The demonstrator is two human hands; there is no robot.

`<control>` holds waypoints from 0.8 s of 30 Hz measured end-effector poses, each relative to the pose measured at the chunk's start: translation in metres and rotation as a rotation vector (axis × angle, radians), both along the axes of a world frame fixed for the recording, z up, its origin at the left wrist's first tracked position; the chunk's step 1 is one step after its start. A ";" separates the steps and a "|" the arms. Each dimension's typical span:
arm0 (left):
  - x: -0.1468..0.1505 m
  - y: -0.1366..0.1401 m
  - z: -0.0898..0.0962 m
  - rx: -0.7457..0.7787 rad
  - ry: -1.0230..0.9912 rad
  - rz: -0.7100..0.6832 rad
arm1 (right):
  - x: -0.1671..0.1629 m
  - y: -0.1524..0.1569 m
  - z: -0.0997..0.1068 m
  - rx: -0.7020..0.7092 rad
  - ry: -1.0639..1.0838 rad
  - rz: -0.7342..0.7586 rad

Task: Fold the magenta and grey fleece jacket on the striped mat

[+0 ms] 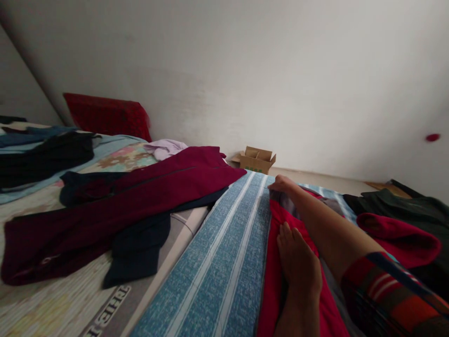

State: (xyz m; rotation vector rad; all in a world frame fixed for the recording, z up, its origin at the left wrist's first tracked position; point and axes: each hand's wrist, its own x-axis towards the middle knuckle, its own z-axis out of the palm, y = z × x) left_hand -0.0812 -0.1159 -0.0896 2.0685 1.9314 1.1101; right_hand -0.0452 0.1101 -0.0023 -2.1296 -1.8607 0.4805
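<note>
A red garment (pixel 277 281) lies on a blue-and-white striped cloth (pixel 224 262). My left hand (pixel 298 264) rests flat on the red garment, palm down, fingers stretched forward. My right hand (pixel 283 184) reaches farther away, its arm in a red, dark and white striped sleeve (pixel 389 290). Its fingers close on the far edge of the red garment, where a grey lining (pixel 280 197) shows.
A maroon jacket (pixel 115 206) lies spread over dark navy clothes (pixel 140 248) on the left. More dark clothes (pixel 45 157), a red pillow (pixel 108 116) and a lilac cloth (pixel 166 147) lie behind. A cardboard box (pixel 257 160) stands by the wall. Dark green clothing (pixel 400 203) lies on the right.
</note>
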 end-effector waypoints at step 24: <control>-0.017 0.004 0.028 -0.386 -0.004 -0.057 | 0.038 -0.011 -0.051 0.145 0.806 -0.185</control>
